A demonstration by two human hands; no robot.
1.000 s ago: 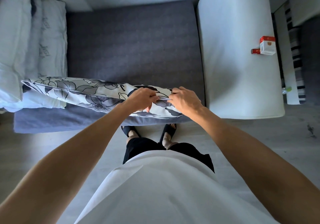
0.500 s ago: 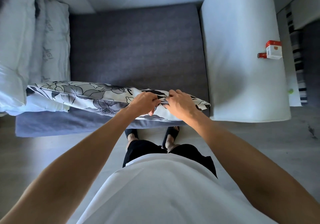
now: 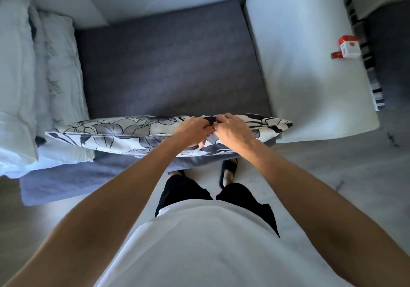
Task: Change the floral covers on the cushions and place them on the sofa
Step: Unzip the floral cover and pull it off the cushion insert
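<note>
A cushion in a black, grey and white floral cover [image 3: 115, 134] lies along the front edge of the dark grey sofa seat [image 3: 168, 64]. My left hand [image 3: 192, 131] and my right hand [image 3: 233, 131] meet on its near edge, right of the middle, both pinching the cover's fabric close together. The fingertips hide the exact spot they hold. The cushion's right corner [image 3: 286, 123] reaches the white armrest.
White bare pillows [image 3: 55, 69] are stacked on the sofa's left end. The wide white armrest [image 3: 310, 64] on the right carries a red and white small box [image 3: 349, 47]. My feet in dark slippers [image 3: 228, 173] stand close to the sofa front.
The cushion has shifted a little to the right along the seat edge, its right corner now at the armrest. Both hands stay together on its near edge.
</note>
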